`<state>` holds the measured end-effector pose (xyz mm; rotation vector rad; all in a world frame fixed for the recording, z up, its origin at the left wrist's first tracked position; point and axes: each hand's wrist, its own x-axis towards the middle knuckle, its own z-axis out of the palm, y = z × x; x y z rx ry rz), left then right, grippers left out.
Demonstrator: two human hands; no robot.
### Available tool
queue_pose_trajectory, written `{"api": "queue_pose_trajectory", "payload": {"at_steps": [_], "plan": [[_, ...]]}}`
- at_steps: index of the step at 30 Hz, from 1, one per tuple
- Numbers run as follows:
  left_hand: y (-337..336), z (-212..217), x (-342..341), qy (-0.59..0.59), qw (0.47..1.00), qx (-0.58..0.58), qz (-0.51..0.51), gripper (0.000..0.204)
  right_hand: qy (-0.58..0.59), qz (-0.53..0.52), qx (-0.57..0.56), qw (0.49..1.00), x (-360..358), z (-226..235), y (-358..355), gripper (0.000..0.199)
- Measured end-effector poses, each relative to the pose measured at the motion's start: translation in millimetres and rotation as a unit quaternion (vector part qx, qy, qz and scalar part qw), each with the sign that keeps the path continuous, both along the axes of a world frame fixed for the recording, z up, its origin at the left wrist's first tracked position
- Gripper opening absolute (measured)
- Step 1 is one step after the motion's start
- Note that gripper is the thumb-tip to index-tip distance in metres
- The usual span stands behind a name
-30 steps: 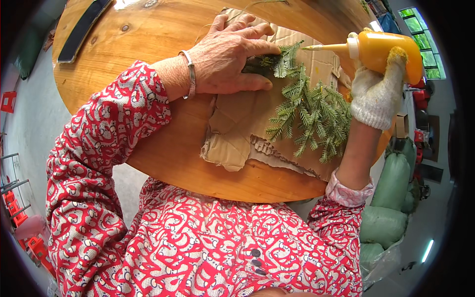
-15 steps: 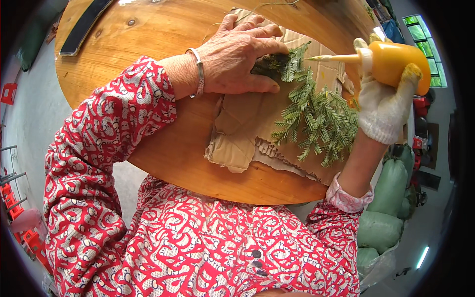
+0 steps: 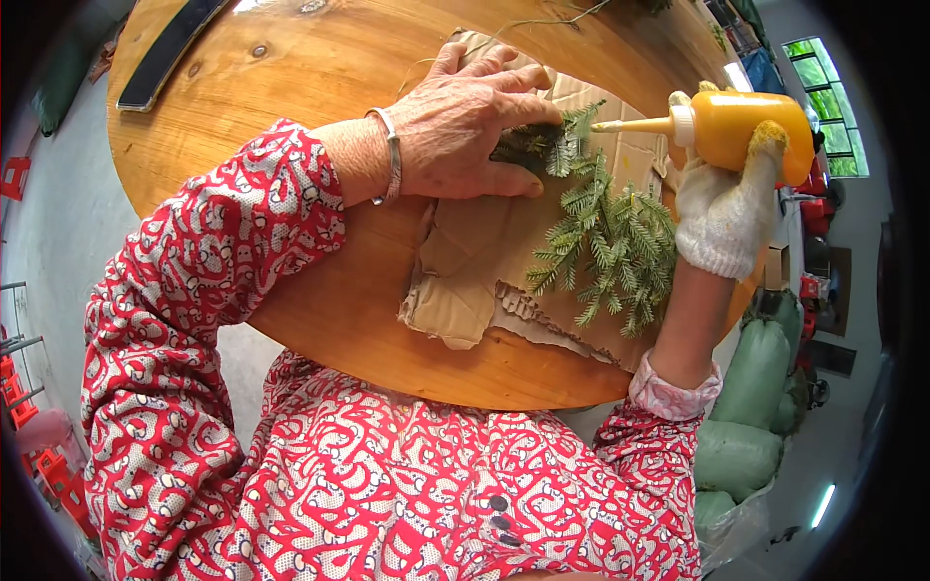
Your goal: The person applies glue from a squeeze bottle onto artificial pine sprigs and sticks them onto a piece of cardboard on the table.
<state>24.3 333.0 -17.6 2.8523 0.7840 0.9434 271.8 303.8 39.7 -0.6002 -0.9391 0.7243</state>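
A green fir-like sprig (image 3: 605, 228) lies on a torn piece of brown cardboard (image 3: 460, 261), its needled tips spreading toward me. Over the sprig's upper end rests my left hand (image 3: 460, 131), bare and palm down, fingers spread across the cardboard; the sprig's end goes out of sight beneath it. In a white knit glove with yellow stains, my right hand (image 3: 722, 208) grips a yellow-orange squeeze bottle (image 3: 744, 134) held on its side. Its long pale nozzle (image 3: 635, 126) points left, and the tip is close to the sprig's upper needles.
The cardboard lies on a rounded varnished wooden table (image 3: 291, 58). A black strip-shaped object (image 3: 167, 53) sits at the far left, and a thin cord (image 3: 542, 21) trails along the far side. Green wrapped bundles (image 3: 741, 455) stand on the floor at the right.
My right hand has moved the squeeze bottle a little left and slightly nearer, bringing its nozzle closer to the needles. My left hand stays spread over the sprig's upper end.
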Motion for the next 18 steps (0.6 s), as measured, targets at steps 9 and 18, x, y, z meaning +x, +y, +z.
{"api": "queue_pose_trajectory", "payload": {"at_steps": [9, 18], "plan": [[-3, 4, 0, 0.011, 1.000, 0.003, 0.004, 0.060, 0.064, -0.005, -0.013, 0.998, 7, 2, 0, 0.038], [-1, 12, 0, 0.007, 1.000, 0.020, 0.008, 0.058, 0.080, 0.012, -0.039, 0.996, 17, 11, 6, 0.040]]}}
